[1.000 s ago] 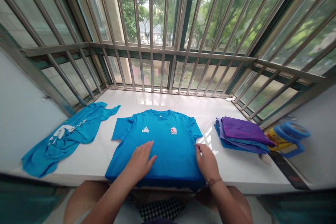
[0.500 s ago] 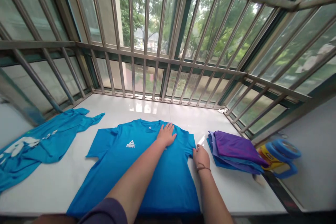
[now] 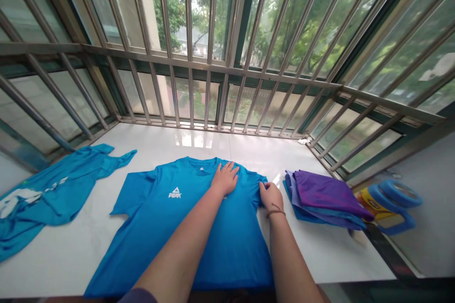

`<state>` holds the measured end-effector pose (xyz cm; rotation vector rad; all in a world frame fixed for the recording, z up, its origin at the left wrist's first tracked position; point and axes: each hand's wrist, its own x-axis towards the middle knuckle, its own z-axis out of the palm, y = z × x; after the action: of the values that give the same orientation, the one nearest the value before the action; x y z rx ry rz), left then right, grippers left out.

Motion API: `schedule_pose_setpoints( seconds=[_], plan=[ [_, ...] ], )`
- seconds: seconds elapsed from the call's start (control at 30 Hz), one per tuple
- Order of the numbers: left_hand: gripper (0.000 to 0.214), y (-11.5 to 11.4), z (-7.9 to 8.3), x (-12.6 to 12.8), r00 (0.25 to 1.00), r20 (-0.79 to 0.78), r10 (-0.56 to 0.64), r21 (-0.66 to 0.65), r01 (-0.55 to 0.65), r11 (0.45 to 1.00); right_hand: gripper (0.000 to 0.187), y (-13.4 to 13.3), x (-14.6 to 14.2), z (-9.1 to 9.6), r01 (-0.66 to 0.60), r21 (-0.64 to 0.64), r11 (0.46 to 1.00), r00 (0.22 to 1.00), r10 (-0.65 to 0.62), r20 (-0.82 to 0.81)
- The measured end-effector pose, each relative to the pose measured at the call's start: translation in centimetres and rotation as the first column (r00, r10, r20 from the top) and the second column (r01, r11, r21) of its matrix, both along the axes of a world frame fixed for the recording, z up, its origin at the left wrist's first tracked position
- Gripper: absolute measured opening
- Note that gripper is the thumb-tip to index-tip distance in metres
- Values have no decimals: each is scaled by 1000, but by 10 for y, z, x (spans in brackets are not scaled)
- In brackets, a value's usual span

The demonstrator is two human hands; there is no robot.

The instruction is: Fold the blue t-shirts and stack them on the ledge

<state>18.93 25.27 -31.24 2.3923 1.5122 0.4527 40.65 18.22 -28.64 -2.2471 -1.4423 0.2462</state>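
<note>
A blue T-shirt (image 3: 159,218) with a white logo lies flat, front up, on the white sill (image 3: 199,144). My left hand (image 3: 224,178) rests flat on the shirt's upper right chest, fingers spread. My right hand (image 3: 270,195) is closed on the shirt's right sleeve at its edge, fingers pinched around the fabric.
A crumpled blue shirt (image 3: 50,194) lies at the left end of the sill. A folded stack of purple and blue garments (image 3: 325,194) sits to the right. Beyond it stand blue and yellow rings (image 3: 389,203). Metal window bars (image 3: 213,71) enclose the sill on three sides.
Both hands went from the shirt's lower part up to its chest and right sleeve. My right hand has closed on the sleeve and drawn closer to the left hand. The camera leaned forward.
</note>
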Motion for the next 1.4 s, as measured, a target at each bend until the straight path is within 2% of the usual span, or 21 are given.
schedule_pose_setpoints(
  seconds=[0.13,0.2,0.23,0.3,0.37,0.4,0.43,0.47,0.5,0.53,0.67,0.73,0.77,0.87,1.0,1.07,1.23,1.4],
  plan=[
    [56,0,-1,2,1000,12,2,-9,-2,1000,34,-10,-10,14,-4,132,991,997,14,-77],
    [53,1,0,2,995,95,14,-29,-11,1000,29,-21,-30,25,-94,252,963,991,115,-73],
    [51,2,1,1,987,158,26,-43,-20,999,26,-27,-43,30,-190,294,937,978,208,-31],
    [44,5,3,-4,958,281,61,-75,-41,996,26,-41,-69,40,-473,273,837,880,461,112],
    [41,9,6,-12,925,363,112,-96,-83,992,26,-57,-92,47,-731,177,659,683,702,202],
    [43,11,8,-16,910,389,141,-103,-110,989,25,-65,-100,48,-803,151,576,596,775,210],
    [47,11,9,-21,891,419,172,-112,-138,984,23,-74,-104,48,-840,150,522,543,815,204],
    [50,12,10,-24,871,449,201,-121,-164,979,20,-82,-106,46,-848,164,504,528,827,194],
    [51,12,11,-27,851,475,223,-130,-183,974,16,-90,-104,44,-834,184,520,549,815,183],
    [50,11,11,-29,835,497,237,-138,-194,971,16,-98,-99,40,-800,204,564,596,783,175],
    [28,10,8,-26,806,542,235,-149,-184,972,25,-114,-64,25,-546,237,803,838,528,139],
    [21,9,7,-23,812,541,219,-143,-168,975,25,-115,-47,19,-415,205,886,910,400,112],
    [20,10,7,-22,819,535,210,-141,-158,977,25,-114,-41,17,-370,181,911,929,356,103],
    [28,11,8,-19,851,492,183,-145,-127,981,23,-105,-36,12,-315,136,939,947,301,109],
    [54,21,13,-14,911,370,185,-169,-130,977,28,-87,-50,8,-307,74,949,943,293,159],
    [60,31,16,-11,936,284,207,-194,-156,969,28,-80,-58,7,-300,6,954,938,294,184],
    [34,56,27,3,972,109,209,-252,-177,951,20,-68,-59,5,-262,-92,961,949,274,158],
    [21,65,34,16,983,74,170,-253,-146,956,20,-68,-46,6,-240,-79,968,960,249,130]
  ],
)
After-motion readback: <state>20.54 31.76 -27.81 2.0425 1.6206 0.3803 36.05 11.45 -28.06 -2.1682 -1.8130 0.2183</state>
